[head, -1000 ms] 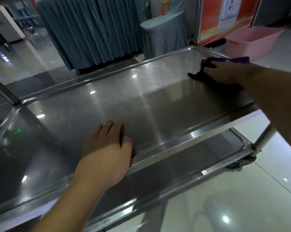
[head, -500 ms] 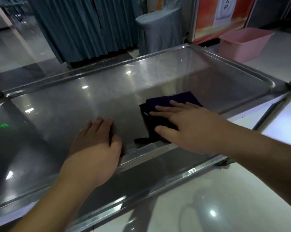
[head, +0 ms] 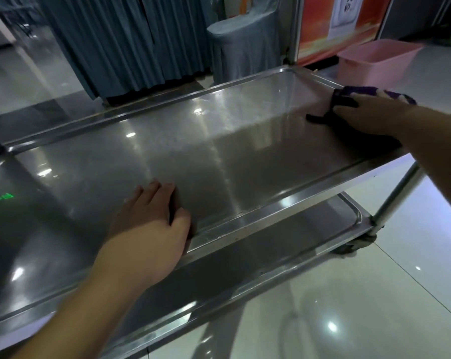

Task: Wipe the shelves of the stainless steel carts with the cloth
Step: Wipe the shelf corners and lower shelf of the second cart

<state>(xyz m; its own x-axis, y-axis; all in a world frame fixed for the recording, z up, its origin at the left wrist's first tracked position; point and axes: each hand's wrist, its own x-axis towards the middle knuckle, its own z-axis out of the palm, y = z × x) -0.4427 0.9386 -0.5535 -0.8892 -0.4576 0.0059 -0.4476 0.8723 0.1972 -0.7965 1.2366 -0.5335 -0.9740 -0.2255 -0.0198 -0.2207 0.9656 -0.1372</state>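
The right hand (head: pixel 369 115) presses the dark cloth (head: pixel 353 93) flat at the top shelf's (head: pixel 219 156) far-right rim — it may slip over the edge. The left hand (head: pixel 151 224) rests flat on the near rim, holding nothing.

The right hand (head: pixel 372 114) has swept the dark purple cloth (head: pixel 348 99) away from beside the left hand (head: pixel 151 224), where it lay half a second ago near the top shelf's (head: pixel 219 156) front rim, out to the shelf's far right end, as one second ago.
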